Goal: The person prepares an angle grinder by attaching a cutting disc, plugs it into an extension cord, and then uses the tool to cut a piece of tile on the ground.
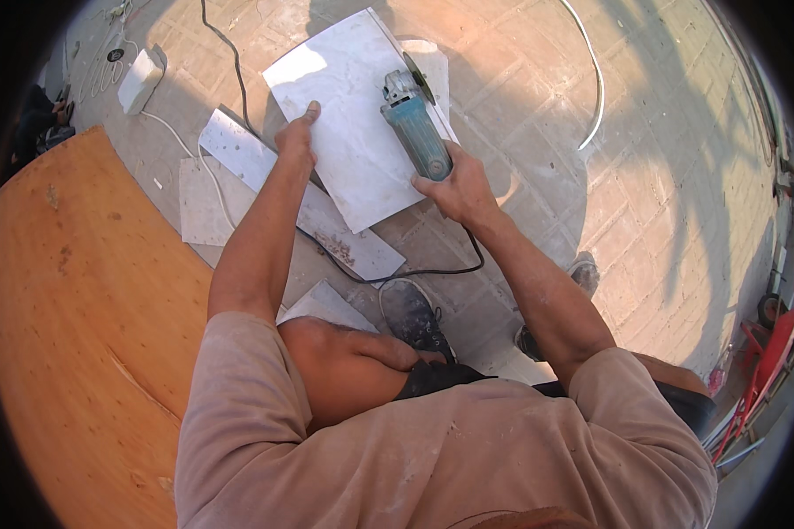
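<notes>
A white rectangular tile (344,145) is held tilted in front of me, its far corner in bright sun. My left hand (298,137) grips the tile's left edge, thumb on top and the other fingers hidden beneath. Wrapped round the rear of a teal angle grinder (416,132) is my right hand (459,183). The grinder lies over the tile's right side, its disc (420,78) at the right edge; whether the disc touches the tile I cannot tell. A dark power cord (415,273) runs from the grinder under my right wrist and loops left.
Beneath the tile lies a long pale strip (344,238) with crumbs on it. A large wooden board (88,291) fills the left side. A white cable (172,128), a white block (141,81) and a curved white hose (598,70) lie on the paving. A red wheeled frame (767,361) stands far right.
</notes>
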Motion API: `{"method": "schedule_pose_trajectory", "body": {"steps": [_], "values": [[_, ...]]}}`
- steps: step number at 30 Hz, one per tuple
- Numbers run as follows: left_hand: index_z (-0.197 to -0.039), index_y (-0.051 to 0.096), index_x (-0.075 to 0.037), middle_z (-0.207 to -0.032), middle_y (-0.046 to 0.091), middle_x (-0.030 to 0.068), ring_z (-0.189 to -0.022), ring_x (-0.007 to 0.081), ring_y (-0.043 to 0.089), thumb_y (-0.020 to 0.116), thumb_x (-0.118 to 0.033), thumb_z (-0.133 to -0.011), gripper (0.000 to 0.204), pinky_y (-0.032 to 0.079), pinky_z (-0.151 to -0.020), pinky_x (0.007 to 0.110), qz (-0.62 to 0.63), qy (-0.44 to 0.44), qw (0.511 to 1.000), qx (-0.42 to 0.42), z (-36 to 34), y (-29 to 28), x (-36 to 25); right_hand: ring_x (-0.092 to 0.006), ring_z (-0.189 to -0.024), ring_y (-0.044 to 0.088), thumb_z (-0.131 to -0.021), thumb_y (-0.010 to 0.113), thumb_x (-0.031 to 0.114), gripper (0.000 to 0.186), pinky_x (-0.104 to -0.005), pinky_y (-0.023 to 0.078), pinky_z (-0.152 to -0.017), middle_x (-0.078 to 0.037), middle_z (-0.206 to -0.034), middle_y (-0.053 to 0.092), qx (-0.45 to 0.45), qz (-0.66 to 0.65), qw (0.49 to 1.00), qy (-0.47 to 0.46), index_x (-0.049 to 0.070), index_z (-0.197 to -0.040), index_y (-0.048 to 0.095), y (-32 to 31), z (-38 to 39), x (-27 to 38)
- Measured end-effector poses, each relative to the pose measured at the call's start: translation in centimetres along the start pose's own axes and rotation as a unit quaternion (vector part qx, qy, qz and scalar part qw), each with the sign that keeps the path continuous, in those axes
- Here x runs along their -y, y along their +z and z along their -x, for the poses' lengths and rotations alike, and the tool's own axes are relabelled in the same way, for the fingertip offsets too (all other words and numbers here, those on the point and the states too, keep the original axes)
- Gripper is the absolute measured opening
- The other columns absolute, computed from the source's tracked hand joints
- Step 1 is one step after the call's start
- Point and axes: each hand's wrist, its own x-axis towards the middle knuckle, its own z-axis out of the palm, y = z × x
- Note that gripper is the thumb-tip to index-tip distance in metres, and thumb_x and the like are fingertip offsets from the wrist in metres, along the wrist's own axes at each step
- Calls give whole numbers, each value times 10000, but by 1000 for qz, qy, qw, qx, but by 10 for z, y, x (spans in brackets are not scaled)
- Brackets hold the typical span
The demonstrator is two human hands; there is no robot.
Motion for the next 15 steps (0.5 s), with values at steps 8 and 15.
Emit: {"method": "schedule_pose_trajectory", "body": {"steps": [8, 15], "values": [[-1288, 601, 115, -1219, 691, 206, -1021, 310, 689, 898, -173, -801, 639, 552, -865, 436, -12, 4, 1000, 1, -6, -3, 3, -440, -1028, 705, -712, 801, 309, 765, -457, 549, -913, -334, -1065, 704, -2, -9, 1000, 6, -92, -1321, 574, 4, 6, -7], [-1278, 608, 118, -1214, 695, 205, -1032, 313, 681, 896, -149, -801, 619, 542, -884, 422, 1, -3, 1000, -7, 9, 2, -5, -439, -1020, 708, -719, 792, 306, 764, -453, 548, -908, -339, -1052, 702, 8, -12, 1000, 12, -111, -1319, 566, 4, 10, -11]]}}
